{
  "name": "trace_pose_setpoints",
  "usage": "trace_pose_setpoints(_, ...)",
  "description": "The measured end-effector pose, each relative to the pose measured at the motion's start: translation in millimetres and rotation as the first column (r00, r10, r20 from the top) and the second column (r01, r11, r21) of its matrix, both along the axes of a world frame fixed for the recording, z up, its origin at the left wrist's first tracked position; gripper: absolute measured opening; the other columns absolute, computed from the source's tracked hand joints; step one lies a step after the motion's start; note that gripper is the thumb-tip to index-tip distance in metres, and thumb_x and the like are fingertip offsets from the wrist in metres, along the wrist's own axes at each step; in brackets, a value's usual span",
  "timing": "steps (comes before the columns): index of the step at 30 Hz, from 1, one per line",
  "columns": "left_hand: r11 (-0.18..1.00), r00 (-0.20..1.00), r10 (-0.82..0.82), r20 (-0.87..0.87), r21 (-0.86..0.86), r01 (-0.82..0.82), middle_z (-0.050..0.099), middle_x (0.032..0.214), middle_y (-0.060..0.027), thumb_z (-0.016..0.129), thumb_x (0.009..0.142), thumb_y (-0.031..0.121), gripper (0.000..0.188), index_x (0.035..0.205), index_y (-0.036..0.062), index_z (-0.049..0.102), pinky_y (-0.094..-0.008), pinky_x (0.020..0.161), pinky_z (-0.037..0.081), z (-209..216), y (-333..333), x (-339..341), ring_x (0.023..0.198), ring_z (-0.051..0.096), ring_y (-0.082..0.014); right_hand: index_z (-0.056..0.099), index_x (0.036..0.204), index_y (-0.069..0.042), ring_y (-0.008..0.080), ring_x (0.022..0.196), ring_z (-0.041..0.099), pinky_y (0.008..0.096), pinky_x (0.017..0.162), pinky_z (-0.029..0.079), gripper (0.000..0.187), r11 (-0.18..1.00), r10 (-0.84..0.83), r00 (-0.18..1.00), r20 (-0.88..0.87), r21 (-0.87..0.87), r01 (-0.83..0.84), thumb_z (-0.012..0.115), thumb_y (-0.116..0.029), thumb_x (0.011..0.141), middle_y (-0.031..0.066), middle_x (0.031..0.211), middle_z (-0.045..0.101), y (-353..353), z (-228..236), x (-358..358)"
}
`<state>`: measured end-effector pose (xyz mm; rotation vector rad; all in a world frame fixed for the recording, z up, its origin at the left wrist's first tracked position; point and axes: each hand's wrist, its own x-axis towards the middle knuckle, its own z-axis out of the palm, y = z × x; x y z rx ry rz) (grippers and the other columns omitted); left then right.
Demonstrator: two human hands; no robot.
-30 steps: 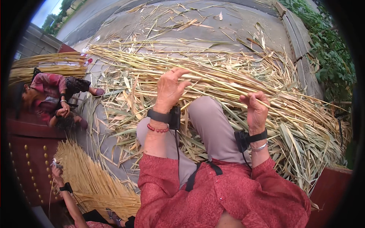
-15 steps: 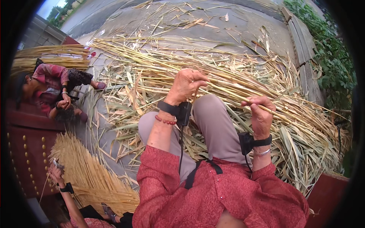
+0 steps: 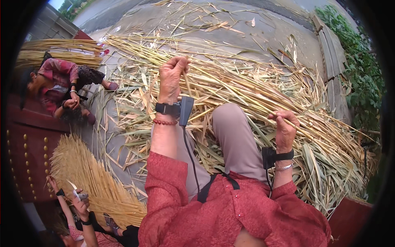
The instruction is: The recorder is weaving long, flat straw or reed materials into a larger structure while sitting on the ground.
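Observation:
My left hand (image 3: 170, 76) is raised above the far side of the reed pile, fingers pinched together. From the pinch a thin brownish strip of reed (image 3: 187, 84) hangs down; its exact kind is hard to make out. Over to the right, my right hand (image 3: 284, 131) has thumb and fingers closed on a pale yellow reed stalk (image 3: 267, 108), which runs up and left across the pile. Beneath both hands lies a broad heap of long reed stalks (image 3: 230, 82), mixed with dry leaves (image 3: 317, 164). A black wrist device with a cable is on each of my wrists.
On the left, one person (image 3: 59, 82) sits with hands together beside bundled stalks (image 3: 61, 51). At lower left, another person's hand (image 3: 81, 203) holds a light-coloured tool near a fan of straw-coloured reeds (image 3: 90, 177). Wooden beams (image 3: 333, 53) and green plants (image 3: 358, 70) border the right.
My left hand has moved left and away from me, carrying the brownish strip. The right hand stays nearly in place. At lower left, the other person's hands have shifted.

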<state>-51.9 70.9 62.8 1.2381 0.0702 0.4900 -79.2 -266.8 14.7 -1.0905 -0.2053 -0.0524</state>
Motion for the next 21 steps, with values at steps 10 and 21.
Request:
trace_pose_setpoints(10, 0.358, 0.984, 0.175, 0.023, 0.93, -0.085, 0.064, 0.096, -0.0084, 0.068, 0.067, 0.015, 0.03, 0.096, 0.0071, 0.064, -0.0296, 0.074, 0.048, -14, -37, -19, 0.087, 0.061, -0.0231, 0.058, 0.082, 0.001, 0.0231, 0.069, 0.062, 0.0366, 0.067, 0.053, 0.006, 0.999, -0.006, 1.0, 0.025, 0.044, 0.005, 0.061, -0.001, 0.078, 0.0102, 0.077, 0.058, 9, 17, -5)
trace_pose_setpoints(21, 0.259, 0.998, 0.068, 0.012, 0.965, -0.029, 0.063, 0.095, -0.0021, 0.073, 0.064, 0.024, 0.028, 0.089, 0.0154, 0.065, -0.0405, 0.095, 0.03, -19, -50, -8, 0.096, 0.056, -0.0189, 0.057, 0.084, 0.001, 0.0223, 0.069, 0.062, 0.0335, 0.068, 0.051, 0.009, 0.999, 0.042, 0.99, 0.131, -0.002, -0.042, 0.062, -0.001, 0.077, 0.012, 0.076, 0.06, 17, 44, -17)
